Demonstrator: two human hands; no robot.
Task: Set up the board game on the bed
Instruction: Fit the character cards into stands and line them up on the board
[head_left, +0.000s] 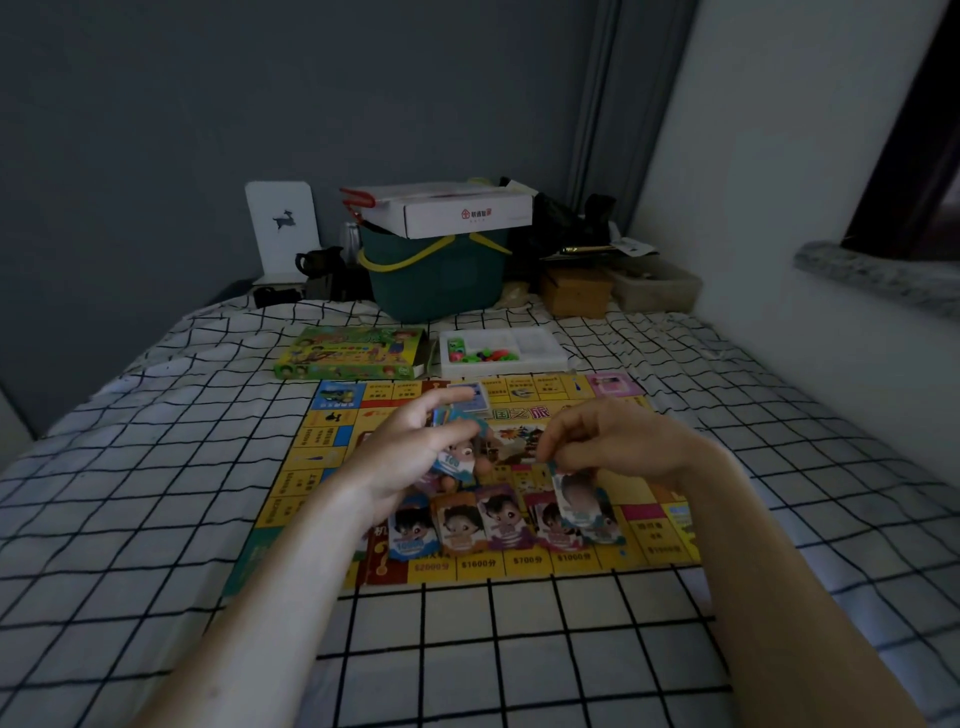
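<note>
Board (332, 452) lies flat mid-bed. Left hand (415, 447) grips a stack of notes (457, 462); right hand (613, 441) pinches one note (576, 493) over the board's near edge. Best lay it squarely beside its row, sorted by colour.

My left hand (415, 447) held a small stack of game cards (457, 457) above the board (519, 564), fingers curled round them. My right hand (608, 441) pinched one card (579, 493) by its top edge, its lower end hanging just over a row of cards (483, 519) laid side by side along the near part of the board. The board lay flat on the checked bedsheet (156, 467). Beyond it sat the green game box (353, 353) and, beside that, a white tray (501, 351) with coloured pieces in it. Farther back stood a dark green basket (441, 280) with a white carton (457, 210) on top.
</note>
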